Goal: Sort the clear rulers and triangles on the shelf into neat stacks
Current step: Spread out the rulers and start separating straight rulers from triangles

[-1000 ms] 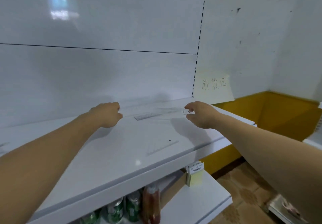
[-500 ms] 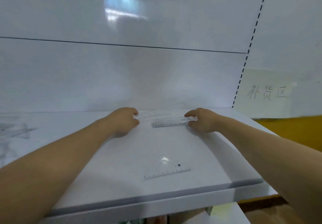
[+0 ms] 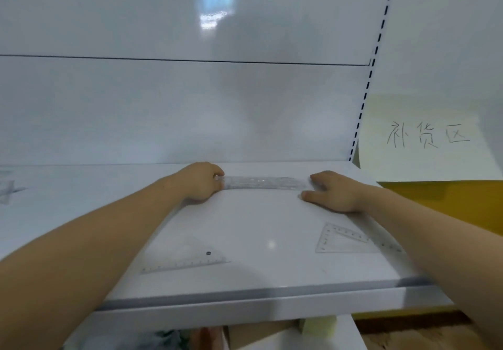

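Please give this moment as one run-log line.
ruler stack: at shelf back | left hand: grips its left end | right hand: touches its right end | left triangle, right triangle: loose in front

Stacked clear rulers (image 3: 265,183) lie flat between the left hand (image 3: 200,183) and right hand (image 3: 332,191). Nearer than these lie a clear triangle (image 3: 187,261), leftward, and a second triangle (image 3: 341,239), rightward.
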Motion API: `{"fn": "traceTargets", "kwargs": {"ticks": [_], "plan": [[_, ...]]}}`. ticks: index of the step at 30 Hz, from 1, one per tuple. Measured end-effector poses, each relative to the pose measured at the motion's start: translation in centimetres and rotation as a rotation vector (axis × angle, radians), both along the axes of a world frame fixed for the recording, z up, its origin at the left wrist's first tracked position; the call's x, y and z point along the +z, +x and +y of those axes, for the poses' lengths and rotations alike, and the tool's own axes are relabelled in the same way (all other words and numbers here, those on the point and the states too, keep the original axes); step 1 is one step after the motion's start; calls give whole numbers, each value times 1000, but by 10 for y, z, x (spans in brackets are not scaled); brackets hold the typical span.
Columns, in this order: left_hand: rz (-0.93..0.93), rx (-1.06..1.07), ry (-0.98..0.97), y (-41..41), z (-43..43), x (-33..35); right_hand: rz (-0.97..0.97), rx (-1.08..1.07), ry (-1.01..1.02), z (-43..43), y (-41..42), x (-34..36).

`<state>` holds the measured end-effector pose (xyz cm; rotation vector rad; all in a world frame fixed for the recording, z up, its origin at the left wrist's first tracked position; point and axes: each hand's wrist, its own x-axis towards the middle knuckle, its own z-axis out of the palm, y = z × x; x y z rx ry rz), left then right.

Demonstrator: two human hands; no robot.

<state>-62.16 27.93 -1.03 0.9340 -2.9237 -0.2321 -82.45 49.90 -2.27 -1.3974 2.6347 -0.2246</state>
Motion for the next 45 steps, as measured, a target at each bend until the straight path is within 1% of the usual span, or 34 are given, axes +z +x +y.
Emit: {"fn": "traceTargets", "kwargs": {"ticks": [4,7,10,13,17,22,29,34,40,45], "plan": [[9,15,50,0,5,0,14,16,-49,4,-4,-9],[29,-6,6,0,10,1,32,17,-57,3,-8,-11],[48,10,4,1,13,2,41,22,-53,2,-10,-13],[30,34,46,5,15,2,31,25,-26,1,-11,-11],[29,75,105,16,18,5,15,38,52,-7,-10,3],[38,127,88,51,21,8,46,144,-21,-41,17,32],[71,238,82,152,5,15,51,346,-77,-125,123,47],[116,349,47,247,-19,25,41,473,-103,-192,220,51],[132,539,4,384,-61,27,23,642,-128,-273,356,54],[138,635,0,472,-95,24,13,728,-121,-324,433,55]]}}
